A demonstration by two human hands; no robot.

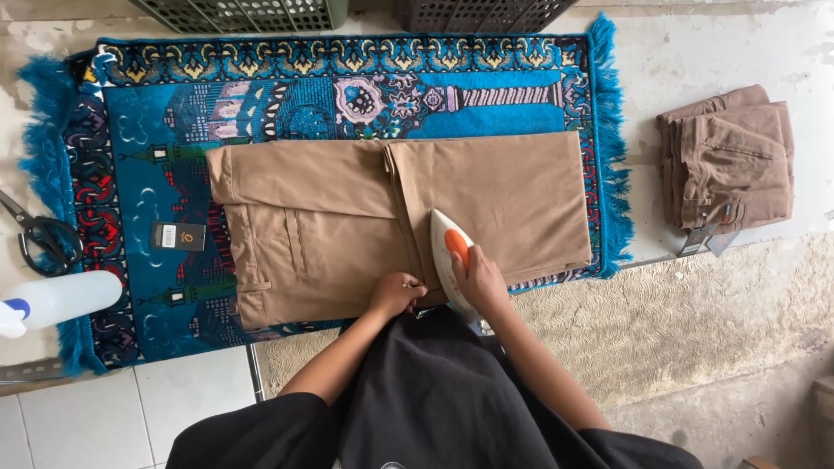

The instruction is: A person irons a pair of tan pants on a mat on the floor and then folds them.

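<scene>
Pale, worn concrete floor [695, 52] fills the top of the view, and a rough beige mat [695, 313] lies lower down on the right. On the floor lies a blue patterned rug with a fringe [139, 113]. A pair of folded tan cloth trousers [347, 217] is spread flat on the rug.

The person's right hand [479, 280] is wrapped around the orange handle of a white clothes iron [449, 252]. The iron rests on the trousers near their front edge, just right of the middle seam. The left hand [396, 293] is curled with its fingers pressed together, and it pushes down on the front edge of the trousers, just beside the iron. The person wears black clothes [434, 399].

A stack of folded brown trousers with tags [728, 161] sits on the floor to the right, well apart from the rug. On the left edge of the rug lie black scissors [39, 234] and a white plastic bottle with a blue cap [56, 301] on its side. A small dark tag [177, 235] lies on the rug beside the tan trousers. Two plastic baskets [252, 13] stand past the top of the rug.
</scene>
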